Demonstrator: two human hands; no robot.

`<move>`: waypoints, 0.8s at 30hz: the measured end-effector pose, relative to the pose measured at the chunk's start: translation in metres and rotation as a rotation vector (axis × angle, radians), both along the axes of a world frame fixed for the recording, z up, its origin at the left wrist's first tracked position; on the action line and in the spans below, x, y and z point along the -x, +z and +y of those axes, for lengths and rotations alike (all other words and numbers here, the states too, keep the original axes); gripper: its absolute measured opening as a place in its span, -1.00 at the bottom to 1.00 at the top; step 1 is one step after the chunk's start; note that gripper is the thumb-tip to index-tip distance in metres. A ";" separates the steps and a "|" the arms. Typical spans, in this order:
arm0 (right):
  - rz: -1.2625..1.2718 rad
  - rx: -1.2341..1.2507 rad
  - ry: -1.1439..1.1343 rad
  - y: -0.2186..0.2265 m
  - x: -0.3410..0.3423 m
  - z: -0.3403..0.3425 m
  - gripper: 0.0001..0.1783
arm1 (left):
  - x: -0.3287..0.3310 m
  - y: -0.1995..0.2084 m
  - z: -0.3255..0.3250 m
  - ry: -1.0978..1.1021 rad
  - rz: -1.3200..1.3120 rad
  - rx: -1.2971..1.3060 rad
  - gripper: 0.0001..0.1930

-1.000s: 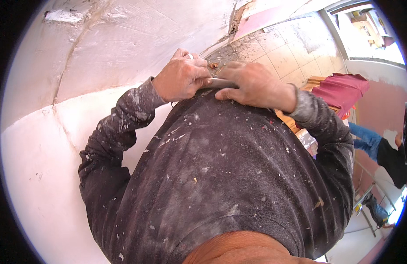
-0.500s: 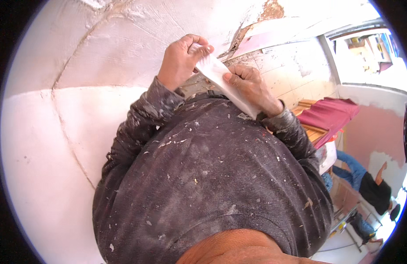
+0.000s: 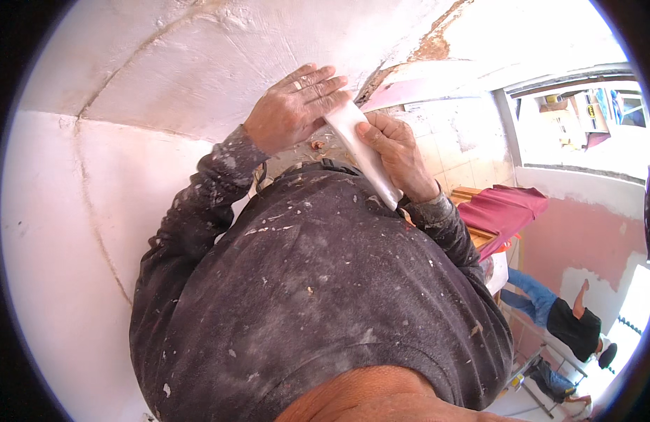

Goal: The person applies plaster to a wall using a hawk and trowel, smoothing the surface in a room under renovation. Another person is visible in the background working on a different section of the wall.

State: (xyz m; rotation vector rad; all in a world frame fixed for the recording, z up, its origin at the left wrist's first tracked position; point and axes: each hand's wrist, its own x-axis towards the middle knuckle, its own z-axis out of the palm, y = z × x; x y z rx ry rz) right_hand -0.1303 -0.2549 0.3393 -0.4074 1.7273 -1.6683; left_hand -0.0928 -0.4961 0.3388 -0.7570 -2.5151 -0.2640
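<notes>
- Straightening its fingers, left hand (image 3: 290,112) drops its pinch, now spread flat at upper end of white strip (image 3: 363,151).
- Right hand (image 3: 401,151) thumb-pinches strip before dark shirt (image 3: 325,281); probably bears it alone.

Light: bright | window opening (image 3: 539,144) overexposed | white strip (image 3: 360,147) catches glare | fisheye: edges bent, corners black

The white strip (image 3: 365,153) looks smooth and glossy, the dark shirt (image 3: 325,295) matt cloth, the wall (image 3: 177,77) rough.
</notes>
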 end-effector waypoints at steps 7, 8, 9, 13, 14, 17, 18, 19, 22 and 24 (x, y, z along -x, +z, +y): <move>0.384 -0.110 -0.019 0.013 0.011 -0.014 -0.61 | -0.003 -0.004 0.031 0.209 -0.625 -0.883 -0.53; 0.376 -0.098 -0.017 0.011 0.013 -0.016 -0.61 | -0.001 -0.011 0.032 0.194 -0.644 -0.974 -0.53; 0.368 -0.085 -0.016 0.008 0.015 -0.018 -0.60 | 0.000 -0.014 0.032 0.180 -0.663 -1.064 -0.53; 0.023 0.066 -0.045 0.010 0.012 -0.024 -0.60 | 0.004 -0.006 0.035 0.147 -0.290 -0.835 -0.56; -0.005 0.060 -0.036 0.011 0.011 -0.024 -0.60 | 0.010 -0.006 0.024 0.131 -0.102 -0.526 -0.57; -0.095 0.064 -0.008 0.014 0.008 -0.022 -0.61 | 0.016 -0.003 0.010 0.045 0.035 -0.170 -0.57; -0.127 0.080 0.001 0.015 0.010 -0.021 -0.62 | 0.017 -0.002 0.009 0.016 0.008 -0.148 -0.57; -0.159 0.095 0.011 0.016 0.011 -0.021 -0.62 | 0.018 -0.003 0.009 -0.001 0.024 -0.174 -0.57; -0.176 0.126 -0.022 0.023 0.009 -0.023 -0.63 | 0.027 -0.006 0.014 -0.006 0.052 -0.280 -0.60; -0.195 0.167 -0.105 0.013 0.008 -0.029 -0.64 | 0.035 -0.021 0.023 0.040 0.043 -0.394 -0.61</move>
